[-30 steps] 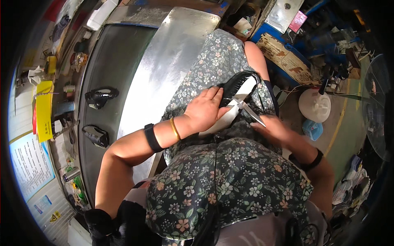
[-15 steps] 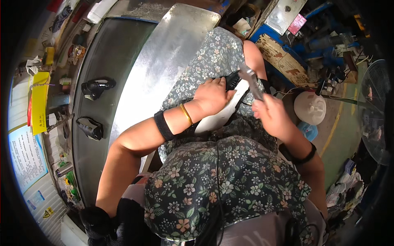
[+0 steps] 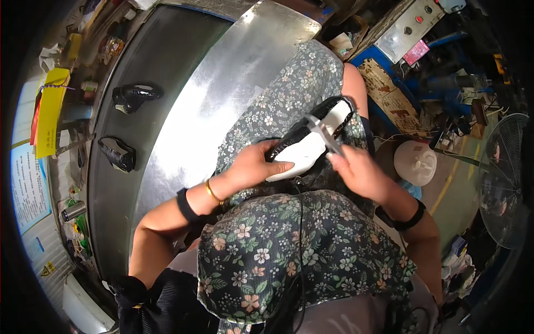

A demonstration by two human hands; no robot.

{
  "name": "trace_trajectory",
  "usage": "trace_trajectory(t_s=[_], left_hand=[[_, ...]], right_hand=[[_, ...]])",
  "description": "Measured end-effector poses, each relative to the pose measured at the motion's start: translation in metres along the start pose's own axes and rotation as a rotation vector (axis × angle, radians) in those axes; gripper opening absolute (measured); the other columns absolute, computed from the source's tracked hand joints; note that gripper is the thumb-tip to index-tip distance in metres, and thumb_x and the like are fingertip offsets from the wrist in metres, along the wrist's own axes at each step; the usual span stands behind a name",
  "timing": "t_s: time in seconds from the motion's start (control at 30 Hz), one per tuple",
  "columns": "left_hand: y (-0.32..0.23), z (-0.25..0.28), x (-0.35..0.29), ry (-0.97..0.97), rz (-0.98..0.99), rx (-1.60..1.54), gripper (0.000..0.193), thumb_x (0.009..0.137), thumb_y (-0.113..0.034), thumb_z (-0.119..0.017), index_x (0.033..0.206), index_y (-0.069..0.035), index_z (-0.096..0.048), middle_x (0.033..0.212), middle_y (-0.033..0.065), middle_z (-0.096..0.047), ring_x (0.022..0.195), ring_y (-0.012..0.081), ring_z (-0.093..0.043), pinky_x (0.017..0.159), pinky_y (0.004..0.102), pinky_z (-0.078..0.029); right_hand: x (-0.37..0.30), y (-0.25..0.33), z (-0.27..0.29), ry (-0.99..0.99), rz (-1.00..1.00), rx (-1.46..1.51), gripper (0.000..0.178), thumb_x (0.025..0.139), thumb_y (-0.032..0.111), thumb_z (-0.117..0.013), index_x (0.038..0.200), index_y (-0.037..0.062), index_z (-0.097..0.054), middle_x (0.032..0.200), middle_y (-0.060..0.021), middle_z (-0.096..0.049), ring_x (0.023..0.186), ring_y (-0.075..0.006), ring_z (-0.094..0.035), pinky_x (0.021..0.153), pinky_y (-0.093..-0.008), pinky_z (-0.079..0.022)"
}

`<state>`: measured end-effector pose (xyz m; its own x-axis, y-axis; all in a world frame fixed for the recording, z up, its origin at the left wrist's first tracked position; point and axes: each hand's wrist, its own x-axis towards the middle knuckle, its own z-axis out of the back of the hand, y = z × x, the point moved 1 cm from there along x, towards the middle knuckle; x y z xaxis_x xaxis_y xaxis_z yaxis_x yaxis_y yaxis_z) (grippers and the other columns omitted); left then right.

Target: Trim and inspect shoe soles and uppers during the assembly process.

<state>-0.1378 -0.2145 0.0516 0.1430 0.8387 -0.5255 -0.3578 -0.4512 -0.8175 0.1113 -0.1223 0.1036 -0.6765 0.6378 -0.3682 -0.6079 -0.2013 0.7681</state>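
Observation:
A black shoe (image 3: 303, 154) lies bottom up across my lap, its white underside facing me and its shiny black upper wrinkled along the edges. My left hand (image 3: 256, 165) grips the near end, thumb on the white underside and fingers round the black side. In my right hand (image 3: 359, 171) is a hammer (image 3: 322, 131), its fingers wrapped round the handle. The hammer head is over the middle of the shoe; blur hides whether it touches. Under the shoe is my dark floral apron (image 3: 311, 250).
On the left, two black shoes (image 3: 133, 98) lie on a dark conveyor belt (image 3: 167, 42). A shiny metal sheet (image 3: 194, 111) borders my lap. To the right stand a white round tub (image 3: 415, 162) and a fan (image 3: 503, 181). A control box (image 3: 413, 28) is at the far right.
My left hand has slid from the shoe's middle to its near end, baring more of the underside. The hammer has come down and left, from the far end to the shoe's middle.

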Motion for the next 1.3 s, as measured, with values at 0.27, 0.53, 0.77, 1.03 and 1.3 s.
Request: trace_trajectory(t_s=[0.27,0.53,0.77,1.03,1.3], left_hand=[[-0.012,0.006,0.007,0.050,0.015,-0.677,0.059,0.084,-0.019,-0.076,0.132,0.003,-0.047,0.107,0.0089,-0.065,0.095,0.0152,-0.061,0.084,0.0275,-0.050],[-0.054,0.054,-0.075,-0.636,-0.173,-0.217,0.097,0.077,-0.015,-0.081,0.151,-0.006,-0.018,0.092,0.0142,-0.071,0.080,0.0157,-0.068,0.071,0.0255,-0.052],[-0.074,0.055,-0.076,-1.055,-0.516,0.248,0.090,0.077,-0.004,-0.078,0.147,0.006,-0.022,0.105,0.0217,-0.069,0.090,0.0235,-0.070,0.077,0.0284,-0.053],[-0.097,0.017,-0.048,-0.535,-1.147,0.365,0.056,0.076,-0.012,-0.074,0.126,0.004,-0.053,0.128,0.0250,-0.057,0.130,0.0417,-0.046,0.106,0.0477,-0.040],[-0.100,0.015,-0.020,-0.818,-1.308,0.867,0.034,0.089,-0.013,-0.059,0.123,-0.012,-0.061,0.131,0.0025,-0.061,0.128,0.0221,-0.051,0.115,0.0424,-0.021]], right_hand=[[0.073,0.000,0.050,-0.153,0.144,0.281,0.036,0.100,0.035,-0.051,0.084,0.0034,-0.057,0.068,-0.0007,-0.052,0.057,-0.0067,-0.046,0.052,-0.0237,-0.039],[0.278,-0.046,0.072,-0.506,-0.175,-0.125,0.045,0.088,0.035,-0.055,0.117,0.0003,-0.059,0.112,-0.0287,-0.063,0.111,-0.0449,-0.056,0.095,-0.0472,-0.044],[0.206,0.058,0.003,-0.106,0.399,0.769,0.053,0.095,0.027,-0.054,0.142,0.0074,-0.041,0.142,-0.0185,-0.043,0.122,-0.0330,-0.051,0.100,-0.0425,-0.043],[0.091,0.080,0.018,0.357,0.253,1.613,0.073,0.083,0.044,-0.062,0.138,-0.0003,-0.041,0.121,-0.0249,-0.058,0.104,-0.0340,-0.063,0.089,-0.0449,-0.056],[0.061,0.061,0.012,0.389,0.367,1.721,0.085,0.084,0.038,-0.062,0.145,-0.0087,-0.025,0.143,-0.0328,-0.036,0.117,-0.0416,-0.056,0.101,-0.0494,-0.048]])
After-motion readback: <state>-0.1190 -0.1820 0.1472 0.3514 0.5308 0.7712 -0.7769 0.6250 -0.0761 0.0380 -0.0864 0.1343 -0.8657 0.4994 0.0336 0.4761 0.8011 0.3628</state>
